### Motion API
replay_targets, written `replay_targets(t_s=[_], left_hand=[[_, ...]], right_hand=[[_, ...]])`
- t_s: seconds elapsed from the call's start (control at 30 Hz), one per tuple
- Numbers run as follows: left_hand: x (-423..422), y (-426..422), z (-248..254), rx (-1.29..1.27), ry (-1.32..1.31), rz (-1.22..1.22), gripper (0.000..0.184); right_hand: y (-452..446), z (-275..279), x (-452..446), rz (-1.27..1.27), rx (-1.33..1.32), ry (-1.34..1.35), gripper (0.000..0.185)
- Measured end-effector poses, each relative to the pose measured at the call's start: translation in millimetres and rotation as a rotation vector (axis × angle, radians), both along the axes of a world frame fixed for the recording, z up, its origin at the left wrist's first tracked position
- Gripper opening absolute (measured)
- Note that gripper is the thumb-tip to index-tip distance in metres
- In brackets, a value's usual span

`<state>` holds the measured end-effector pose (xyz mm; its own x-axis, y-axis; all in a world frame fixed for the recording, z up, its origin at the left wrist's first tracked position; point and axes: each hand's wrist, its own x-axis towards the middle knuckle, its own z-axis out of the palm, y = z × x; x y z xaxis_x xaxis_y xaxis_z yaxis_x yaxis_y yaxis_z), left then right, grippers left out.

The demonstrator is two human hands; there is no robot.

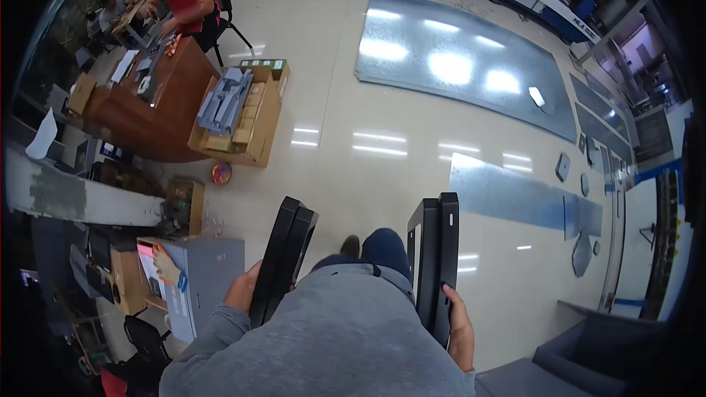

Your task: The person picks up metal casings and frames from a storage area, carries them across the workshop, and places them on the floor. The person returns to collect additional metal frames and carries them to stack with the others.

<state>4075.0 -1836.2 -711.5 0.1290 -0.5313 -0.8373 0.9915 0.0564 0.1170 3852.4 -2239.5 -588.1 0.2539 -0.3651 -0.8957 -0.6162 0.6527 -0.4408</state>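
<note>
My left hand (243, 288) is closed round the outer side of a pair of black frame-like parts (281, 261), held upright beside my left hip. On the other side, my right hand (460, 331) grips a second pair of black frame-like parts (435, 265), its thumb on their outer face. Both pairs stand apart, with my grey shirt (346, 323) between them. The fingers on the inner sides are mostly hidden by the black parts.
A large metal sheet (419, 66) and smaller sheets lie on the floor ahead right. A cardboard box (257, 151) of grey parts stands by a brown desk (165, 117), where a person sits. A grey cabinet (217, 272) is at left, grey panels (596, 345) lower right.
</note>
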Motion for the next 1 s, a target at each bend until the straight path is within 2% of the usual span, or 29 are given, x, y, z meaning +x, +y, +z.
replay_targets(t_s=[0.1, 0.2, 0.27, 0.33, 0.53, 0.73, 0.77, 0.87, 0.97, 1.0], left_hand=[[66, -39, -5, 0.01, -0.027, 0.011, 0.039], [141, -88, -25, -0.024, -0.041, 0.032, 0.04], [186, -105, -50, -0.092, 0.044, 0.046, 0.041], [227, -124, -77, -0.085, 0.009, 0.059, 0.043], [370, -190, -73, -0.175, -0.05, 0.133, 0.045], [507, -233, -90, -0.096, 0.001, 0.264, 0.044], [537, -242, -87, -0.079, 0.02, 0.271, 0.043], [643, -274, -28, 0.05, 0.023, 0.287, 0.037], [728, -284, -37, 0.029, 0.101, 0.352, 0.033], [757, -291, -37, 0.005, 0.095, 0.373, 0.033]], right_hand=[[-55, -23, 73, -0.016, 0.093, -0.05, 0.062], [-101, -41, 163, 0.018, -0.123, -0.037, 0.058], [-145, -58, 223, 0.011, -0.023, -0.015, 0.056], [-188, -57, 290, 0.0, 0.071, -0.023, 0.053], [-286, -44, 476, 0.159, 0.169, -0.131, 0.048], [-314, -28, 669, 0.279, 0.052, -0.085, 0.047], [-317, -30, 702, 0.304, 0.035, -0.09, 0.047], [-322, -17, 809, 0.334, 0.093, -0.086, 0.046], [-333, -17, 904, 0.372, 0.065, -0.018, 0.045], [-333, -13, 934, 0.424, -0.033, -0.038, 0.045]])
